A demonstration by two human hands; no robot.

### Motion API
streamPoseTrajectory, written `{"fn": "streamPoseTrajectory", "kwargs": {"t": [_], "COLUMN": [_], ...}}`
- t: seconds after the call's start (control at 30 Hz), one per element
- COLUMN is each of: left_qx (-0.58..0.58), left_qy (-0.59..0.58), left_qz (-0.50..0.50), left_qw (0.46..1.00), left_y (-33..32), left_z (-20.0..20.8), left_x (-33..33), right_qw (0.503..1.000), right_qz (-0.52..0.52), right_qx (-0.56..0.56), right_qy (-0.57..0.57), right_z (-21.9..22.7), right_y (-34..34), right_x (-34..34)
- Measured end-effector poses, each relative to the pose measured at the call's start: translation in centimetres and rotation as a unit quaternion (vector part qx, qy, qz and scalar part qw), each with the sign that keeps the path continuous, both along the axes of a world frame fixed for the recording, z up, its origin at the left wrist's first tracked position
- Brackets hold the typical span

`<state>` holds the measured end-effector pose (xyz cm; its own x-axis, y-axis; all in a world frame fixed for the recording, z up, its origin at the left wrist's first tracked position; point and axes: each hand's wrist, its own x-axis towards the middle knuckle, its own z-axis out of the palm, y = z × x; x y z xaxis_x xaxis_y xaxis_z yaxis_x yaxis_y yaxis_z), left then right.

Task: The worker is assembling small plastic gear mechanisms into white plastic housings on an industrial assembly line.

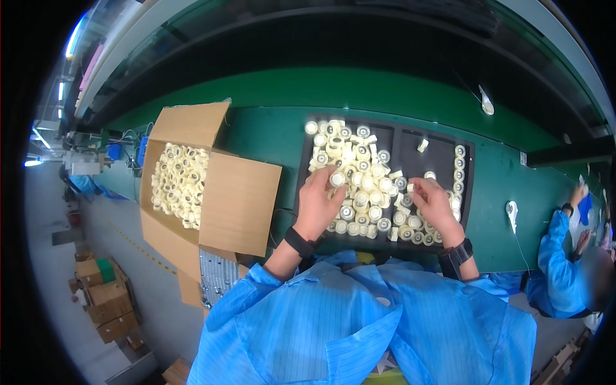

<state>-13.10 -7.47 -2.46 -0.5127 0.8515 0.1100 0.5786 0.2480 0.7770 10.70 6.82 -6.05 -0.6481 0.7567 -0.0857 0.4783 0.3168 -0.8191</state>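
Left hand (319, 202) over the black tray (401, 138) on the green surface (269, 135), fingers pinched around one cream round part (337, 179) above the heaped pile of such parts (359, 186). Right hand (435, 205) just beside, fingertips closed on a small white piece (410, 188) near the tray's divider. Dark bands on both wrists, blue sleeves below. Open cardboard box (237, 199) at left, filled with more cream parts (179, 183). Another person in blue (564, 269) at far right.
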Motion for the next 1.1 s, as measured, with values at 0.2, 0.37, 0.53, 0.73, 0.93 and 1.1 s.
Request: {"fn": "streamPoseTrajectory", "kwargs": {"t": [0.2,0.37,0.53,0.73,0.93,1.1], "left_qx": [-0.001,0.092,0.121,0.114,0.105,-0.103], "left_qy": [-0.03,-0.695,-0.766,-0.785,-0.781,-0.445], "left_qz": [-0.001,0.026,-0.017,-0.045,-0.029,-0.051], "left_qw": [1.0,0.713,0.632,0.607,0.615,0.888], "left_y": [-1.0,-1.4,-1.2,-1.3,-1.5,-1.6], "left_z": [2.5,3.3,4.5,4.1,3.0,-0.1], "left_x": [0.7,-0.1,-0.3,-0.3,-0.5,-0.2], "right_qw": [0.999,0.999,0.999,0.999,0.999,0.995], "right_qz": [0.014,0.018,0.023,0.022,0.021,-0.009], "right_qx": [0.009,0.014,0.019,0.023,0.029,0.081], "right_qy": [-0.041,-0.035,-0.039,-0.035,-0.041,-0.06], "right_z": [0.9,0.9,0.8,0.7,0.8,1.9], "right_y": [0.1,0.0,0.0,-0.1,-0.2,-0.4], "right_x": [-0.6,-0.5,-0.5,-0.4,-0.5,-1.4]}}
